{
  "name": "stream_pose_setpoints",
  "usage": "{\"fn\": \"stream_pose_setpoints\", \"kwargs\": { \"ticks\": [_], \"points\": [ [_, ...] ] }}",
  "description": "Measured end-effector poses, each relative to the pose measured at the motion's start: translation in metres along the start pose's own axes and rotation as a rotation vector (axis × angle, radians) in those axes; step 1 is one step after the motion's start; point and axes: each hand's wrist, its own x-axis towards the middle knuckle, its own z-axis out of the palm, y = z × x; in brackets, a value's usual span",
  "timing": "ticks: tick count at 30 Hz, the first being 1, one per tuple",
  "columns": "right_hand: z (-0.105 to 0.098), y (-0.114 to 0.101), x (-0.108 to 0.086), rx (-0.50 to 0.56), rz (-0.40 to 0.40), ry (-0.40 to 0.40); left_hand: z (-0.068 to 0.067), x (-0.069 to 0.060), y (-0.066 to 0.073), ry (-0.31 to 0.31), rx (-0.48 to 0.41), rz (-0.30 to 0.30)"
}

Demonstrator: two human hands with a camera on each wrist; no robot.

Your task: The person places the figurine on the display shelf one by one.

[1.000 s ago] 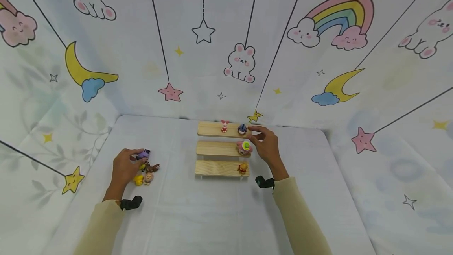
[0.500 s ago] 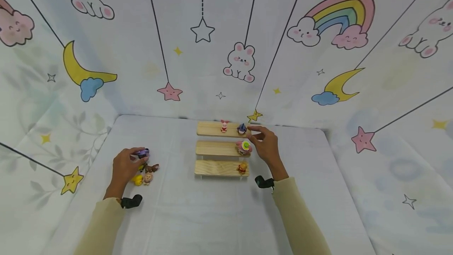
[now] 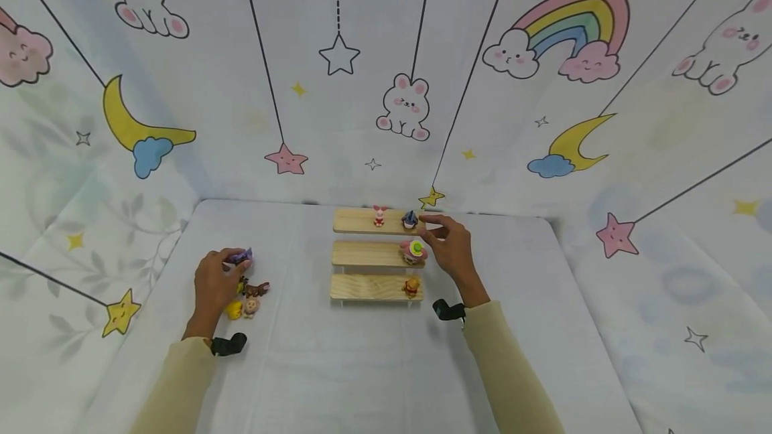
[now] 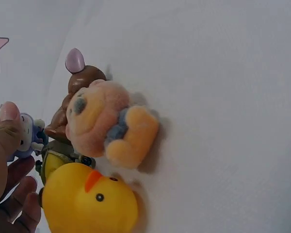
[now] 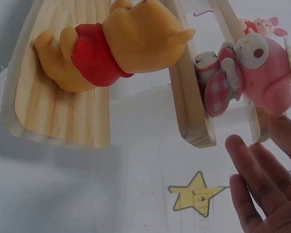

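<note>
At the top right end of a three-tier pale wooden shelf (image 3: 368, 254), the right hand (image 3: 454, 246) has thumb and forefinger bent; whether they grip cannot be told. Well left, the left hand (image 3: 215, 281), near a rounded yellow duck (image 4: 87, 199), pinches a small lavender-and-white figurine (image 4: 29, 135).

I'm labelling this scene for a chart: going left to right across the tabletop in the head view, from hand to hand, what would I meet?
Left hand → purple figure it pinches → pink-and-red figure on the top wooden shelf → blue-hatted figure → right hand. Overlapping items omitted.
</note>
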Motion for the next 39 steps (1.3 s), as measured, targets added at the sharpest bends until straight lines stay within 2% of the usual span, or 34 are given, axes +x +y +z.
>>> {"fn": "stream_pose_setpoints", "kwargs": {
  "ticks": [5, 10, 21, 39],
  "points": [
    [0.000, 0.001, 0.000, -0.011, 0.013, -0.004, -0.004, 0.002, 0.008, 0.023, 0.001, 0.054],
    [0.001, 0.003, 0.000, -0.012, 0.004, -0.002, -0.008, 0.005, 0.023, 0.036, 0.003, 0.097],
    [0.001, 0.001, 0.000, -0.018, 0.019, -0.002, -0.019, 0.011, 0.073, 0.045, 0.011, 0.167],
    [0.002, 0.004, 0.001, 0.006, -0.005, 0.006, -0.015, 0.025, 0.136, 0.026, 0.002, 0.280]
  ]
}}
